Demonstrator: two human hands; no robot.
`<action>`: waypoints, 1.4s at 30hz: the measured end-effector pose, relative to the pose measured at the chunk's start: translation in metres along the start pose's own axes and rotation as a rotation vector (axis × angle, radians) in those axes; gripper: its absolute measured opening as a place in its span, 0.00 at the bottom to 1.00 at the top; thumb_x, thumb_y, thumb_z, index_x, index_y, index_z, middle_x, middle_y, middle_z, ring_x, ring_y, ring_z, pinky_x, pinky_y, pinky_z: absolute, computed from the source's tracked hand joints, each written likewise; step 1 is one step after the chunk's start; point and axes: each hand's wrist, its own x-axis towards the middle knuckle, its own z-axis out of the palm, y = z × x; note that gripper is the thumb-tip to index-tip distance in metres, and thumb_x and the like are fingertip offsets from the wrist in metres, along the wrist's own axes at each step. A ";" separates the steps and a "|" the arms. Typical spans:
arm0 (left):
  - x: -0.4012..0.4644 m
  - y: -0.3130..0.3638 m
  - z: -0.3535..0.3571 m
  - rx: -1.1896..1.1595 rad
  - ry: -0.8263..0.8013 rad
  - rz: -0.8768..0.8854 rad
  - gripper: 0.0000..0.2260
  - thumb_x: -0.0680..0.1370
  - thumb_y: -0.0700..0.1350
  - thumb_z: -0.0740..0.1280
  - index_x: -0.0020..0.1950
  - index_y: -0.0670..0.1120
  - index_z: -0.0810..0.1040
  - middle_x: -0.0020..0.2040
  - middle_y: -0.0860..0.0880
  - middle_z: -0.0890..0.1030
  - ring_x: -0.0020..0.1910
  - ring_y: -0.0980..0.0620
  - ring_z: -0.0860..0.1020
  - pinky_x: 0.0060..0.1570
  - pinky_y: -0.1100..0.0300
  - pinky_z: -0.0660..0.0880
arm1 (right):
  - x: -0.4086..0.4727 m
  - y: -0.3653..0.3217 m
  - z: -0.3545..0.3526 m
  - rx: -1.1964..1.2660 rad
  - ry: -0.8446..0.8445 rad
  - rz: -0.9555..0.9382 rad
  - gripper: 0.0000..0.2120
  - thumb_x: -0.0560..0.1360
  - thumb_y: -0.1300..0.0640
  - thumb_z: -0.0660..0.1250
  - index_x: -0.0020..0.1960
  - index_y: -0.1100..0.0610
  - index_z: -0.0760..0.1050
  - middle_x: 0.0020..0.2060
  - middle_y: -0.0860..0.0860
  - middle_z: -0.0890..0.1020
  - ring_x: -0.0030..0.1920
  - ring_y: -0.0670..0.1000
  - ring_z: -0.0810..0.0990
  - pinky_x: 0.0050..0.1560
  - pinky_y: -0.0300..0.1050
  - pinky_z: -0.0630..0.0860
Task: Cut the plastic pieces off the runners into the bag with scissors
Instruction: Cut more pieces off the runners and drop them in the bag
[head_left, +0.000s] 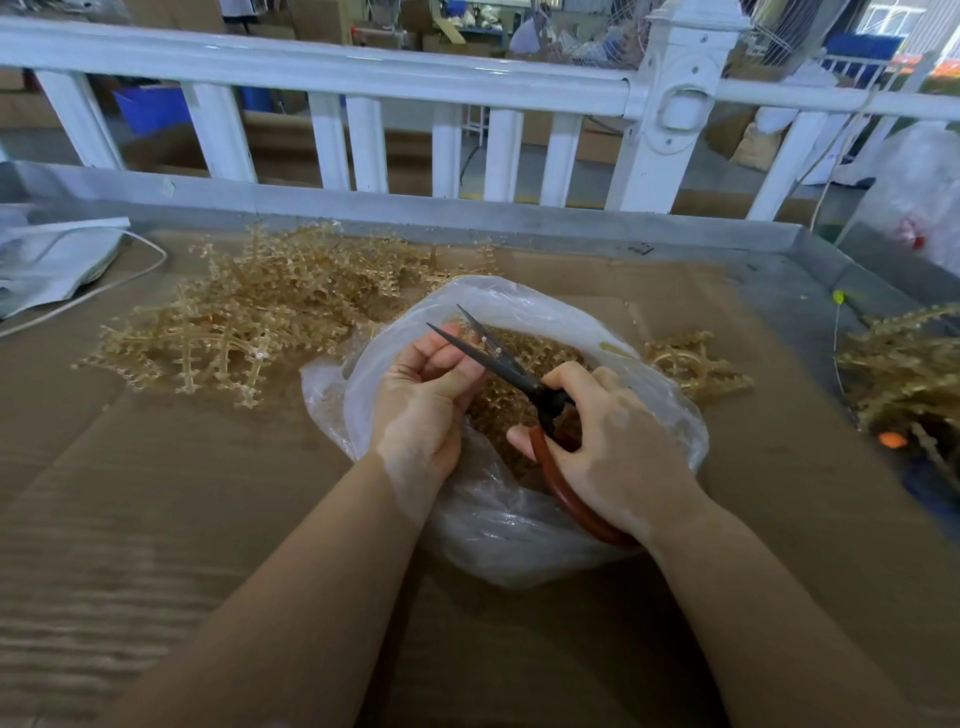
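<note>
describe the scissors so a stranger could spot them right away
Start at the clear plastic bag in the middle of the cardboard-covered table. Above its mouth, the right hand grips the scissors. They alone are dark-bladed with reddish-brown loop handles; everything around is pale gold plastic.

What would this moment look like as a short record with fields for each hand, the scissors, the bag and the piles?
left hand: pinches a small runner piece over the bag
right hand: grips the scissors' handles
scissors: blades open, tips over the bag
bag: clear plastic, open, cut pieces inside
uncut runners: pile on cardboard, left of the bag
stripped runners: small pile right of the bag
</note>
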 end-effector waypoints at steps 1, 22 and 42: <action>0.000 0.000 0.000 0.005 -0.003 0.004 0.14 0.73 0.23 0.60 0.46 0.41 0.76 0.32 0.50 0.80 0.35 0.56 0.82 0.40 0.64 0.80 | 0.000 0.000 0.000 0.004 0.000 0.001 0.24 0.68 0.34 0.61 0.57 0.48 0.71 0.47 0.46 0.72 0.48 0.47 0.72 0.47 0.42 0.68; 0.000 -0.002 -0.002 0.069 -0.033 0.043 0.14 0.72 0.23 0.61 0.45 0.41 0.75 0.28 0.53 0.78 0.33 0.58 0.80 0.42 0.64 0.80 | 0.006 0.006 0.002 0.061 0.004 -0.041 0.18 0.71 0.39 0.68 0.52 0.50 0.72 0.43 0.47 0.75 0.44 0.47 0.72 0.43 0.39 0.66; 0.001 -0.003 0.002 0.083 0.038 0.054 0.19 0.70 0.20 0.61 0.42 0.45 0.67 0.25 0.53 0.76 0.31 0.58 0.79 0.40 0.63 0.80 | 0.007 0.008 -0.002 0.007 0.016 -0.075 0.19 0.70 0.39 0.68 0.51 0.52 0.73 0.41 0.48 0.75 0.40 0.48 0.73 0.41 0.40 0.66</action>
